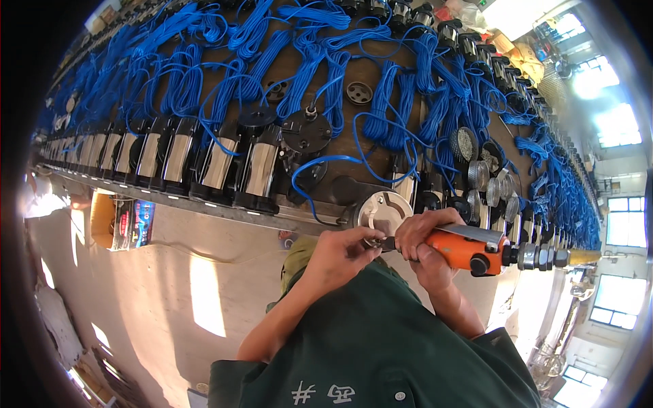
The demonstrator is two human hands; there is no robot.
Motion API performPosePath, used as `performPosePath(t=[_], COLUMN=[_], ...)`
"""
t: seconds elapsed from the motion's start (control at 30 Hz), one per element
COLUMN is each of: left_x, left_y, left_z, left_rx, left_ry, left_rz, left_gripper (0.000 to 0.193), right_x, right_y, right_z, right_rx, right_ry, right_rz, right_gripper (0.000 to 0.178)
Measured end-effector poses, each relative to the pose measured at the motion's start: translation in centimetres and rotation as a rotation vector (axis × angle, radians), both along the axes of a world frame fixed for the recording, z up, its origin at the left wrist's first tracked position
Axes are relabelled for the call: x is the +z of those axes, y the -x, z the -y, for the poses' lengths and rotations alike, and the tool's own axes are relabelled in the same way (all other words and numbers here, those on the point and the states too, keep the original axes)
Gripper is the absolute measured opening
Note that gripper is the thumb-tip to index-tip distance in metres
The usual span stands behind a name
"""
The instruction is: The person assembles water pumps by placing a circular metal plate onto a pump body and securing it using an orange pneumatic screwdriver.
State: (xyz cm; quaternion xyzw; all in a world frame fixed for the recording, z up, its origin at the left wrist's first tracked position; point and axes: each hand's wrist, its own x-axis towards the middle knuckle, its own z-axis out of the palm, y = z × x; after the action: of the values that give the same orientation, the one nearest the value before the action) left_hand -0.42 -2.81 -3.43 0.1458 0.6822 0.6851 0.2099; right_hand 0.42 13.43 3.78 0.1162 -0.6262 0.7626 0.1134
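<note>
My right hand (423, 246) grips an orange air screwdriver (469, 250), held level with its hose end to the right. Its dark bit end (388, 243) points left, toward my left hand (343, 255). The left thumb and fingers are pinched together right at that end; whatever sits between them is too small to name. Just beyond both hands, at the bench edge, a round silver metal end piece (385, 212) with slots faces up. A blue cable (320, 162) loops over the bench beside it. Left of it stands a black round-topped pump or motor part (306, 132).
Silver-and-black cylindrical units (219, 160) line the bench's near edge. Bundles of blue cable (309, 54) cover much of the top. Round metal caps and mesh pieces (490, 180) are piled at the right. A cardboard box (103, 219) stands on the floor at left.
</note>
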Motion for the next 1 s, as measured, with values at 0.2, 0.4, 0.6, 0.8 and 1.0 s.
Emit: performPosePath(t=[0.2,0.4,0.6,0.8,1.0], left_x=[-0.9,-1.3,-3.0,-5.9,-4.4], left_y=[0.2,0.1,0.2,7.2,6.8], left_z=[0.5,0.2,0.2,-1.4,-2.7], left_rx=[0.067,0.089,0.602,0.353,0.315], left_ry=[-0.014,0.032,-0.096,0.11,0.189], left_rz=[0.005,-0.04,0.181,0.391,0.436], left_gripper=[0.052,0.053,0.014,0.044,0.046], right_x=[0.9,1.8,3.1,0.1,-11.2], right_y=[0.8,0.3,-0.9,-2.4,-6.5], right_z=[0.9,0.8,-3.2,-19.0,-37.3], right_rx=[0.163,0.082,-0.098,-0.751,-0.85], right_ry=[-0.375,-0.522,0.336,0.784,1.086], right_rz=[-0.131,0.035,-0.2,0.198,0.82], right_gripper=[0.016,0.013,0.03,0.029,0.017])
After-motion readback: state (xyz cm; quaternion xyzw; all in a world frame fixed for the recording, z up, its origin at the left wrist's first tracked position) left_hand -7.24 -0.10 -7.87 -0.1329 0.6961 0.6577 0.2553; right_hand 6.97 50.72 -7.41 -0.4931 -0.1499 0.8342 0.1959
